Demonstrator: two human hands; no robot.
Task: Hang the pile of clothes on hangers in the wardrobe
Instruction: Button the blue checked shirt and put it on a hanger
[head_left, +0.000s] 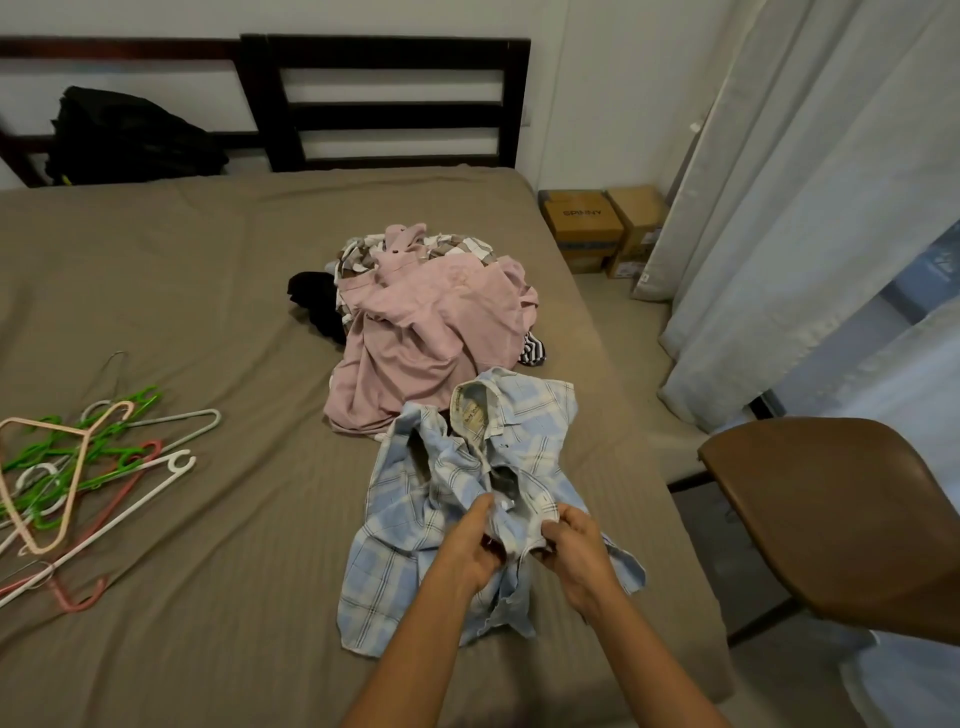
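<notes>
Only bits of some clothes peek out from under the pile of clothes (457, 291) in the middle of the bed (208, 260): a black thing (311, 301) on its left, a stripy thing (532, 351) on its right and a brown checked one (363, 254) at the far side, with a big pink shirt (415, 364) lying on top. The tangle of hangers (88, 467) on the left of the bed is cut off by the edge of the view — green, pink, white and peach ones all mixed up. A brown chair (831, 519) on the right is cut off too. Far away by the dark headboard (389, 104) sits a black bag (130, 135), too dark to make out well. A cardboard box (582, 223) on the floor by the white curtain (805, 208) says SPINNY. The blue checked shirt (524, 431) lies crumpled on the near side of the bed, just touching the pile, and its collar label (472, 415) has writing too small to read. The left hand (470, 545) and the right hand (574, 551) are close together on the shirt's front — the fingers of both are curled and pinch the cloth, with some fingertips tucked out of sight in the folds.
</notes>
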